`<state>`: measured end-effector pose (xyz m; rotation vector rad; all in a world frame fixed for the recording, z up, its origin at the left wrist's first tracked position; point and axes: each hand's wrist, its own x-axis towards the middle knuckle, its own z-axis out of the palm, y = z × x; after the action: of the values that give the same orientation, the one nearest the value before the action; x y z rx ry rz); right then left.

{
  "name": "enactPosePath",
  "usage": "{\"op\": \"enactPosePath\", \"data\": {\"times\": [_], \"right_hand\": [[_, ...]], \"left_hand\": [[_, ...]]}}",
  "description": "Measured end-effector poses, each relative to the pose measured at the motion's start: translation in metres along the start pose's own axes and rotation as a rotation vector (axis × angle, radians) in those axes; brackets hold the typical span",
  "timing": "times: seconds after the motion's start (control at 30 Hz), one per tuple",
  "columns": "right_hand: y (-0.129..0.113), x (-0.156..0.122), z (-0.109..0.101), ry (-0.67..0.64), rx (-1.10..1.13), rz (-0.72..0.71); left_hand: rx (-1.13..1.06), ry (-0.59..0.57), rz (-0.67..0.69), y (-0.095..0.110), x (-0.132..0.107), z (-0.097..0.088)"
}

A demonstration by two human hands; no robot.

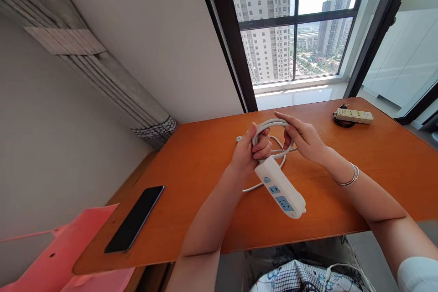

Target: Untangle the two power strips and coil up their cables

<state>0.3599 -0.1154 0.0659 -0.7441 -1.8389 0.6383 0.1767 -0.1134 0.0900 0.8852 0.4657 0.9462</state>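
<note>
A white power strip [281,189] with blue sockets hangs just above the orange table [205,169], tilted toward me. My left hand [249,150] is closed round the white cable [272,124] where it leaves the strip's upper end. That cable forms a loop, and my right hand [303,139] pinches the loop's right side between thumb and fingers. Part of the cable trails on the table below my hands. A silver bangle sits on my right wrist.
A second, cream power strip [354,116] with a dark cord lies at the table's far right corner. A black phone [135,217] lies face up near the front left edge. A pink folder [68,255] sticks out below the table's left corner. A window is behind.
</note>
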Motion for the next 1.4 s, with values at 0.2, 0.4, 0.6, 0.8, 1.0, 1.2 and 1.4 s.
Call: {"op": "enactPosePath", "data": {"times": [0.2, 0.4, 0.6, 0.8, 1.0, 1.2, 1.4], "right_hand": [[-0.002, -0.001, 0.0, -0.022, -0.068, -0.081], [-0.001, 0.0, -0.001, -0.101, -0.173, -0.131], [0.004, 0.0, -0.002, -0.16, -0.171, -0.096], [0.006, -0.001, 0.008, -0.078, -0.082, -0.089], [0.005, 0.001, 0.013, -0.021, 0.131, 0.137], [-0.002, 0.005, -0.002, -0.096, 0.194, 0.234], [-0.011, 0.006, -0.004, 0.056, 0.32, 0.126]], "left_hand": [[-0.014, 0.021, -0.013, 0.002, -0.001, 0.003], [0.019, -0.021, 0.056, 0.003, -0.003, 0.003], [0.025, 0.019, 0.086, 0.0, -0.002, 0.005], [0.063, -0.014, 0.179, -0.004, -0.003, 0.002], [0.118, -0.027, 0.287, -0.008, 0.001, -0.006], [0.128, -0.052, 0.278, -0.011, 0.006, -0.009], [0.105, -0.047, 0.247, -0.005, 0.006, -0.009]]}}
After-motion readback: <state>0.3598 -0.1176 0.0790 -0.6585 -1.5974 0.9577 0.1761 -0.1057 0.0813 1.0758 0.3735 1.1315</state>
